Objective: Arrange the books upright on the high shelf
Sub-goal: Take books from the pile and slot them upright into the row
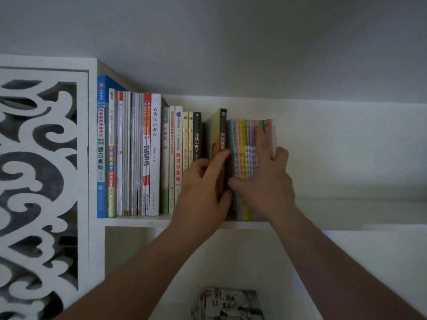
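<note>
Head view, nearest first: a picture book (227, 303) lies low down, not yet shelved. Higher, the left hand (203, 188) pinches a dark-spined book (222, 144), tilted on the high shelf (138, 221); the right hand (263, 172) clasps a set of thin pastel books (249, 139). Stiff, light paperbacks, probably best gripped by their spines. Open room lies rightward.

Two hands, the left hand (203, 185) and the right hand (265, 172), reach one white shelf (138, 221) holding one upright row of books (147, 155) too tightly packed to count exactly, plus one small stack of books (227, 303) lying near, below.
</note>
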The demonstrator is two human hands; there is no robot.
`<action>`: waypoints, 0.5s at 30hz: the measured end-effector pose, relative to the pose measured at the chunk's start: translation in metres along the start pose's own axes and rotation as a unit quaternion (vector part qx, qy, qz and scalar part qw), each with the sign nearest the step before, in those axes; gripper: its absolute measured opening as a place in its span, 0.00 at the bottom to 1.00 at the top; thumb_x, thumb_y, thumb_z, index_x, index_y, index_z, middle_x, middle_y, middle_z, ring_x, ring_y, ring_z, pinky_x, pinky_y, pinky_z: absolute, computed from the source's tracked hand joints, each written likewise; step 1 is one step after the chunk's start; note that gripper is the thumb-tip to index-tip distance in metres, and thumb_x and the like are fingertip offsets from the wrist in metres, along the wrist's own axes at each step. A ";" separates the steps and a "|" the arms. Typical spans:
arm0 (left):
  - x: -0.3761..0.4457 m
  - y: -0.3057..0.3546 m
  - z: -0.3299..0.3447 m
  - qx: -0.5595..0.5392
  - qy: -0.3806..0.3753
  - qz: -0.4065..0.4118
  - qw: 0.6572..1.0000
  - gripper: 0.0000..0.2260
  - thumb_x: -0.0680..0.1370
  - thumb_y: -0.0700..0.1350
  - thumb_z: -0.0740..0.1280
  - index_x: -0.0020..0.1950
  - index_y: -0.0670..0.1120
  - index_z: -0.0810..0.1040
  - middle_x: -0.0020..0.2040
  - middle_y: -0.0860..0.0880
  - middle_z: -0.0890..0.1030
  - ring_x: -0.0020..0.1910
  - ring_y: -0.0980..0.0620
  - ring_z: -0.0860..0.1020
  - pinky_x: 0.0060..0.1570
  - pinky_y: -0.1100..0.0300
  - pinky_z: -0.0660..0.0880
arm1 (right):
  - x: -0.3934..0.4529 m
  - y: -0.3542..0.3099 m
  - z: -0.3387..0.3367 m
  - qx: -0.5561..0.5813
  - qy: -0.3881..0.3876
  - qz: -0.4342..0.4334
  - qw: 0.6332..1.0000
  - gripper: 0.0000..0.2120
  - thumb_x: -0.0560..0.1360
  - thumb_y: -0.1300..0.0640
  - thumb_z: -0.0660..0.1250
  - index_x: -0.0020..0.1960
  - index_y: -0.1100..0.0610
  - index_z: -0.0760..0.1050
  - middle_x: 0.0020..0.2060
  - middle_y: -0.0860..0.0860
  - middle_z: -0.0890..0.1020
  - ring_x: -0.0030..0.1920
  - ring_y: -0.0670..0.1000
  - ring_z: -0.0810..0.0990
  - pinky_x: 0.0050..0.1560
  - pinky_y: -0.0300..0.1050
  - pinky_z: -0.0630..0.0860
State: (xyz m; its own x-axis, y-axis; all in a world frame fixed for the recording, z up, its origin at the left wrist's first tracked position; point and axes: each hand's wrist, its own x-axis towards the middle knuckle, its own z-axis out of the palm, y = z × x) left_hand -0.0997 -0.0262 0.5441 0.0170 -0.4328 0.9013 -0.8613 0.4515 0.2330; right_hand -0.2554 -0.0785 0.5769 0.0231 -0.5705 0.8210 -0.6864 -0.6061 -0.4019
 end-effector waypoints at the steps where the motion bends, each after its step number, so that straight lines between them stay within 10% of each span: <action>1: -0.006 -0.009 -0.005 0.059 0.013 0.019 0.998 0.32 0.77 0.55 0.72 0.79 0.64 0.63 0.66 0.49 0.70 0.63 0.50 0.67 0.61 0.52 0.73 | 0.000 -0.005 0.005 0.006 0.000 -0.004 1.000 0.60 0.67 0.38 0.77 0.80 0.29 0.34 0.67 0.50 0.59 0.51 0.57 0.77 0.50 0.49 0.79; 15: 0.003 -0.051 -0.005 0.283 0.073 0.010 0.956 0.40 0.72 0.64 0.73 0.81 0.56 0.66 0.53 0.44 0.72 0.49 0.45 0.70 0.48 0.51 0.69 | 0.011 -0.012 0.056 0.130 -0.029 -0.008 0.991 0.59 0.76 0.45 0.77 0.71 0.21 0.25 0.80 0.50 0.52 0.77 0.65 0.64 0.74 0.69 0.69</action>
State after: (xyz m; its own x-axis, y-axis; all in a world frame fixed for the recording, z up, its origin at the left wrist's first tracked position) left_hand -0.0532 -0.0463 0.5374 0.0323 -0.2967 0.9544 -0.9984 -0.0532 0.0172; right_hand -0.2059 -0.1086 0.5676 0.0791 -0.5859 0.8065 -0.4761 -0.7330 -0.4858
